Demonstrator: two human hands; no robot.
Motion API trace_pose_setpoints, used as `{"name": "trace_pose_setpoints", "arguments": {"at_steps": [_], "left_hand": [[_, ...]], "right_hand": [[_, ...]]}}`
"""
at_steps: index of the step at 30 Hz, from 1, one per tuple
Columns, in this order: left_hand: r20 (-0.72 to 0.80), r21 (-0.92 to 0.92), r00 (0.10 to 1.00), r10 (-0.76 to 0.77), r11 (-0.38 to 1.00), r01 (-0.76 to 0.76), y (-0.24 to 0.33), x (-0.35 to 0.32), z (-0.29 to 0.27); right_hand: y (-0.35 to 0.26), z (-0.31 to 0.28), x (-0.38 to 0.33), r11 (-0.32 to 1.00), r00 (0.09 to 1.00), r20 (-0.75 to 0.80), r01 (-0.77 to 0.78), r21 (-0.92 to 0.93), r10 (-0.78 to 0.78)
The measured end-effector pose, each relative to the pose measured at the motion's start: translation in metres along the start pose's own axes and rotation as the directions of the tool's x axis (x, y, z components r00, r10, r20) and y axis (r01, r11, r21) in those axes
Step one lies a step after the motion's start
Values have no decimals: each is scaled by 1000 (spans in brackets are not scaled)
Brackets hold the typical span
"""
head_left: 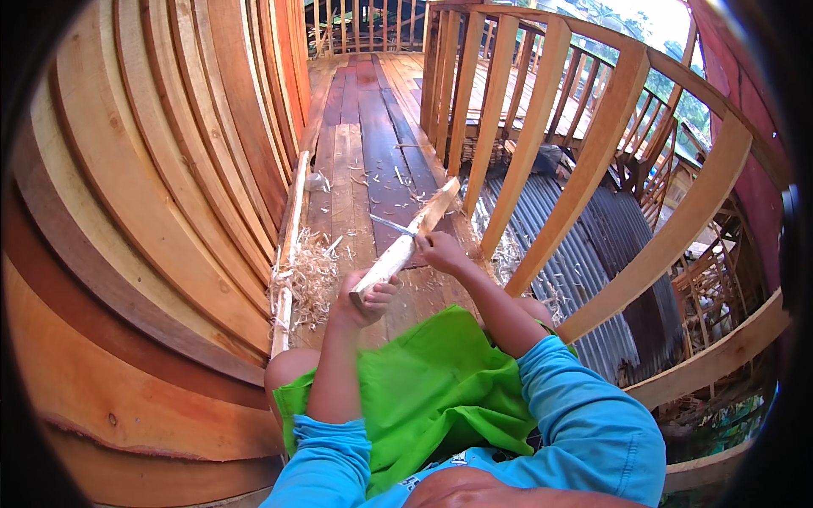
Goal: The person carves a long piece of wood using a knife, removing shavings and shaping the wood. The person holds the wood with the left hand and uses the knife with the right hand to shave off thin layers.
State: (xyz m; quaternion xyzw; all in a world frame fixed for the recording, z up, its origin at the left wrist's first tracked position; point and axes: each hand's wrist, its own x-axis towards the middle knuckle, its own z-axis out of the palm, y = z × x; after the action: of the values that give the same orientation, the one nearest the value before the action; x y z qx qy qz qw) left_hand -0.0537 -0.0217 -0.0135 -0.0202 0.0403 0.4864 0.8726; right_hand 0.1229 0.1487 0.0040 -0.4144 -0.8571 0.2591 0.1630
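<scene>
A long piece of wood [389,262] slants away from me over the plank floor, pale and shaved at the near part, browner at the far end. Round its near end my left hand [370,298] is closed, fingers wrapped over the side. My right hand [442,252] is closed by the middle of the wood, gripping a knife whose handle is hidden in the fist. The knife's thin blade [390,223] lies across the wood and sticks out to the left. Curled wood shavings [311,275] are heaped on the floor left of my left hand.
A wall of upright boards [152,212] rises close on the left, with a pale wooden strip [290,229] along its foot. Wooden railing slats [584,173] stand at the right, above a corrugated metal roof [550,254]. Green cloth [423,372] covers my lap.
</scene>
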Motion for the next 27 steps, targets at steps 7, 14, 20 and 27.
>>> {"name": "trace_pose_setpoints", "arguments": {"at_steps": [7, 14, 20, 27], "left_hand": [[-13, 62, 998, 62, 996, -61, -14, 7, -3], [38, 40, 999, -39, 999, 37, -12, 19, -8], [-66, 43, 997, 36, 999, -33, -9, -9, 0], [-30, -26, 999, 45, 999, -46, -11, 2, 8]], "right_hand": [[38, 30, 20, 969, 944, -233, -247, -29, 234], [69, 2, 37, 981, 942, -320, -148, -123, 102], [-19, 9, 4, 971, 998, -10, -66, -231, 66], [18, -2, 27, 969, 994, -82, -88, -231, 71]]}}
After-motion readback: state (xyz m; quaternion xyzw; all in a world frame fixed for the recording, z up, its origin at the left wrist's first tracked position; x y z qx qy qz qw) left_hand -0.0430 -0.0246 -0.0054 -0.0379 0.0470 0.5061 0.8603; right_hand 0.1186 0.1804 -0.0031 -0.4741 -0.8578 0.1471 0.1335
